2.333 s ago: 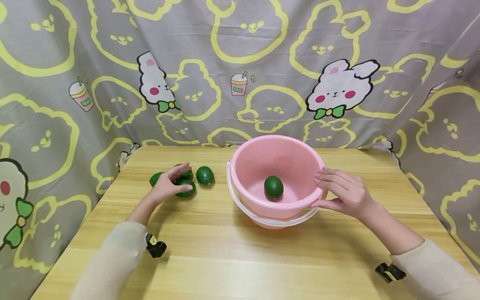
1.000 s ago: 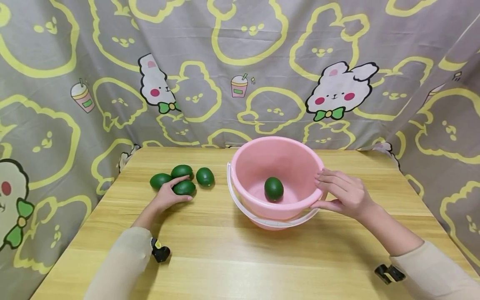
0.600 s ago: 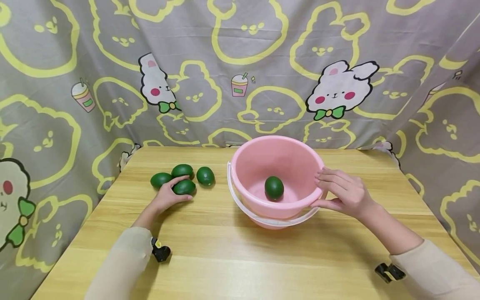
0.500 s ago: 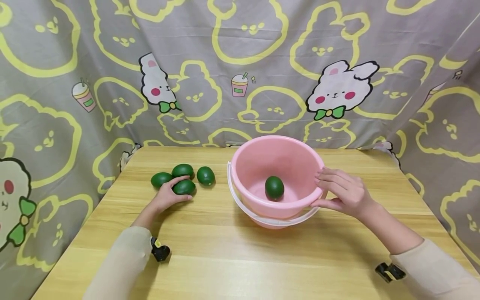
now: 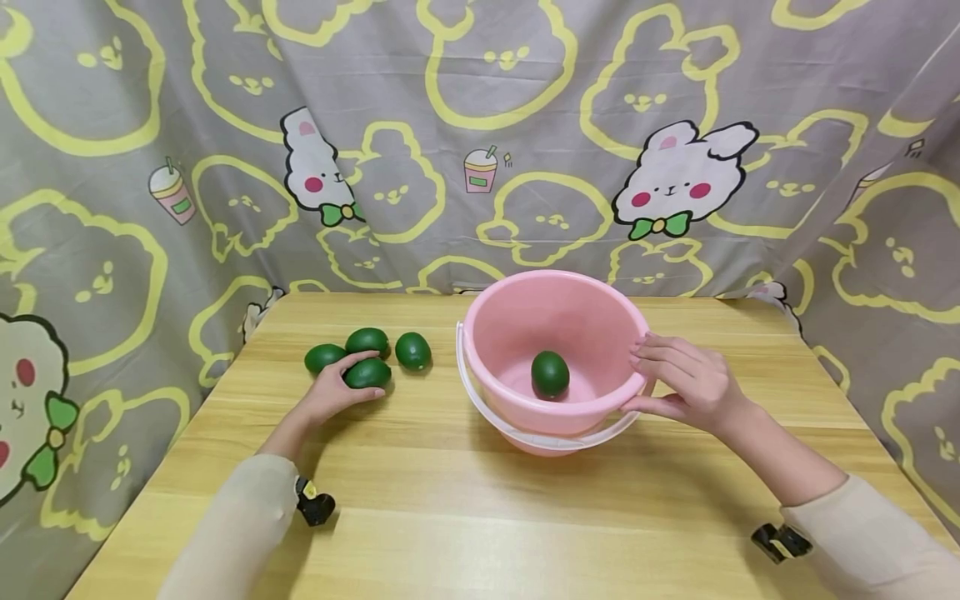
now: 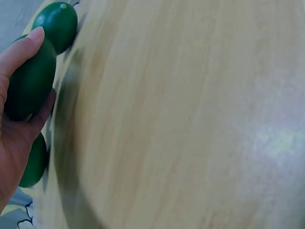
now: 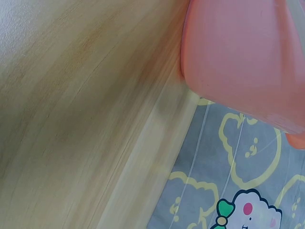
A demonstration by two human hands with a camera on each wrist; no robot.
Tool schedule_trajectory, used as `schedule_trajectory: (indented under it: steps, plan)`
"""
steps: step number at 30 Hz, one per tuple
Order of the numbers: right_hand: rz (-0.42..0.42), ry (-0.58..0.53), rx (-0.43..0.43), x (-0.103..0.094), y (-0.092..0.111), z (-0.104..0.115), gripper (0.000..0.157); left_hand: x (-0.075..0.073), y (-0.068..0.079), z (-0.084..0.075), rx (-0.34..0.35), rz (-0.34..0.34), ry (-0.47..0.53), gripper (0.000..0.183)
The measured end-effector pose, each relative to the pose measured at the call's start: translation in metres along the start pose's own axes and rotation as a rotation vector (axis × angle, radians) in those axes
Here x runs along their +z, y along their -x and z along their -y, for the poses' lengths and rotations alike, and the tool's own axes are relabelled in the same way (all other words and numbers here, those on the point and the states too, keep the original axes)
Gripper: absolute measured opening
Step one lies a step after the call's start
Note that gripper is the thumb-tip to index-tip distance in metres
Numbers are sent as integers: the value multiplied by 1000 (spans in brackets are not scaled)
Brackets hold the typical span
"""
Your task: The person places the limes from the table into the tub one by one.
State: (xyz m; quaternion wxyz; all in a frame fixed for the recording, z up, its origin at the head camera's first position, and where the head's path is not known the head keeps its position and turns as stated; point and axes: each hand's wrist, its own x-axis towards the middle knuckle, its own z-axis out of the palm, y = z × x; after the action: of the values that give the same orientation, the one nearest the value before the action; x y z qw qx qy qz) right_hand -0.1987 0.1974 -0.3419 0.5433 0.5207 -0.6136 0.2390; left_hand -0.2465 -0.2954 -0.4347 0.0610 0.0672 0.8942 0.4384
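My left hand (image 5: pixel 335 392) grips a smooth, dark green, lime-like fruit (image 5: pixel 367 373) between thumb and fingers, close over the table. In the left wrist view, that fruit (image 6: pixel 32 78) is caught between the thumb above and a finger below. Right around it lie three similar fruits: one at the left (image 5: pixel 324 358), another behind (image 5: pixel 367 342) and a third to the right (image 5: pixel 413 352). My right hand (image 5: pixel 690 385) holds the rim of a pink bucket (image 5: pixel 558 427), thumb outside and fingertips over the edge. Inside the bucket rests one more green fruit (image 5: pixel 551 374).
The bucket's white handle (image 5: pixel 525 437) hangs down along its front. Everything stands on a wood-grain table (image 5: pixel 465 525). A grey curtain with yellow cartoon outlines (image 5: pixel 405 192) surrounds the table behind and at both sides. Small black wrist cameras are on both sleeves.
Earlier, the left hand was over the fruits with its fingers spread; since then its thumb and fingers have closed round the front fruit. The right hand and bucket stay in place.
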Motion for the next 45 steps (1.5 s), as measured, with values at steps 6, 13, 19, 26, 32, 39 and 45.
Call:
schedule_trajectory:
  steps: [6, 13, 19, 26, 32, 39, 45]
  plan:
    - [6, 0, 5, 0, 0, 1, 53, 0, 3, -9, -4, -13, 21, 75]
    - [1, -3, 7, 0, 0, 1, 52, -2, 6, -25, 9, -30, 21, 73]
    - [3, -5, 4, 0, -1, 1, 52, -5, 18, -60, 26, -4, 47, 71]
    - [7, -7, 4, 0, -1, 1, 52, -3, 10, -54, 94, -1, 92, 71]
    - [12, -11, 5, 0, -2, 2, 52, -6, 11, -58, 143, 0, 127, 67]
    - [18, -9, 7, -1, -1, 1, 53, -9, 10, -64, 170, 4, 164, 65]
    - [15, -3, 5, 0, 0, 1, 52, -12, 10, -72, 195, -2, 166, 64]
